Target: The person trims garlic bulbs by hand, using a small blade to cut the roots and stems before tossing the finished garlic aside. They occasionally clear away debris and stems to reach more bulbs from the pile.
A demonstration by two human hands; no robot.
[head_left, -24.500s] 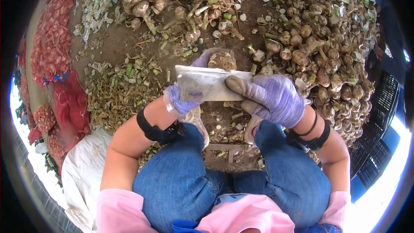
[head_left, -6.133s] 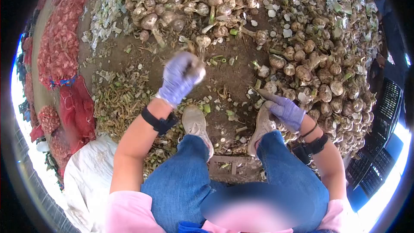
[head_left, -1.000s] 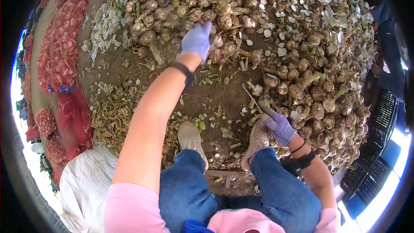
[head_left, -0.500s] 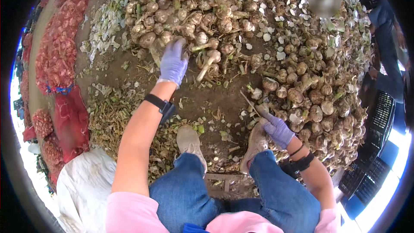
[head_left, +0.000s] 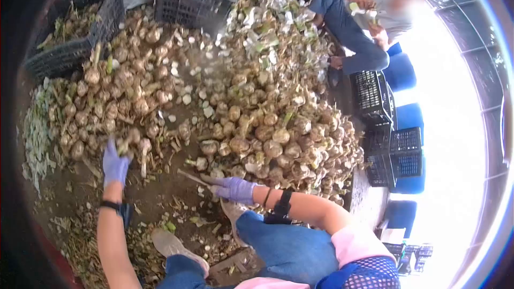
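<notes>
Two broad heaps of garlic bulbs (head_left: pixel 273 149) lie before you. Your left hand (head_left: pixel 115 167) reaches the left heap's near edge, fingers partly spread; blur hides whether they grip a bulb. Your right hand (head_left: pixel 234 189), beside the right heap, has its fingers closed around a slim knife (head_left: pixel 191 176).

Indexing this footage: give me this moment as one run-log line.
left hand: at bulbs, hold unclear | right hand: holding thin tool | co-worker: seated beyond heap
</notes>
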